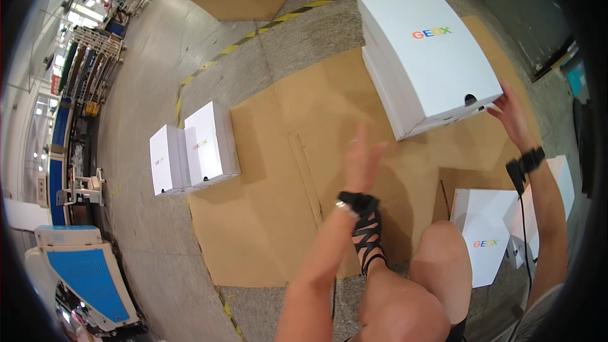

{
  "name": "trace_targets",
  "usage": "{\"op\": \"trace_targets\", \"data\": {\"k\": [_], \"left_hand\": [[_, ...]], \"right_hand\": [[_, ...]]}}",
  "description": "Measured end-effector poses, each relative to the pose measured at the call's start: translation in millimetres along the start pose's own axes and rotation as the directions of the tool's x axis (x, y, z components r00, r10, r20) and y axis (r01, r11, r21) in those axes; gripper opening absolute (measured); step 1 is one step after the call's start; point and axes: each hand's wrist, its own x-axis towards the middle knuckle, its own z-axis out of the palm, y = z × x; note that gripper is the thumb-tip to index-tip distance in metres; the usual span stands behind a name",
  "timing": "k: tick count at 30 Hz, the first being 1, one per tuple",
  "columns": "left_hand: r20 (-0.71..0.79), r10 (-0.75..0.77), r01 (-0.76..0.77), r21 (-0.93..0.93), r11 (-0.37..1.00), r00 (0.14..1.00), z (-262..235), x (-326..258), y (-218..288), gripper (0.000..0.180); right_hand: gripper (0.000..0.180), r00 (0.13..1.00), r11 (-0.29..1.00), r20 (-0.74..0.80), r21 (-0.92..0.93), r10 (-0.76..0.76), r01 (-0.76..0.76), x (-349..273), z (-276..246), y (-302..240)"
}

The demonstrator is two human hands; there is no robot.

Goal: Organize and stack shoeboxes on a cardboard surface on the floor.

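A large white shoebox [424, 50] tops a stack at the far right of a cardboard sheet [272, 234]. Under it shows the side of another white box [380, 92], set slightly off from the upper one. My right hand [513, 114] is at the top box's near right corner, its fingers stretched out and touching the box end; some fingertips are hidden. My left hand [364, 161], slightly blurred, hovers over the cardboard with fingers apart and nothing in it, left of the stack's near end.
Two smaller groups of white boxes stand at the sheet's left edge, the nearer-to-sheet box [209, 139] beside a lower box [168, 161]. More white boxes [484, 234] lie by my right knee. Yellow-black floor tape [304, 7] runs behind. A blue-and-white machine [88, 278] stands lower left.
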Motion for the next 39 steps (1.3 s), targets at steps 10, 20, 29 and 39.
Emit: {"op": "trace_targets", "data": {"k": [10,20,29,39], "left_hand": [[-0.605,0.001,0.572,0.754,0.321,0.796,-362,23,-134,0.076],[-0.829,-0.13,0.79,0.454,0.412,0.544,-401,64,-120,0.072],[-0.367,-0.009,0.294,0.729,0.618,0.93,-344,31,-124,0.062],[-0.037,0.158,-0.005,0.967,0.257,0.987,-250,35,-67,0.031]], "right_hand": [[0.019,0.851,0.881,-0.38,-0.157,0.363,-0.446,-121,-38,94],[0.015,0.673,0.603,-0.412,-0.305,0.614,-0.737,-118,10,64],[0.013,0.723,0.545,-0.328,-0.49,0.608,-0.681,-91,18,90],[0.014,0.8,0.576,-0.133,-0.626,0.585,-0.525,-85,30,110]]}}
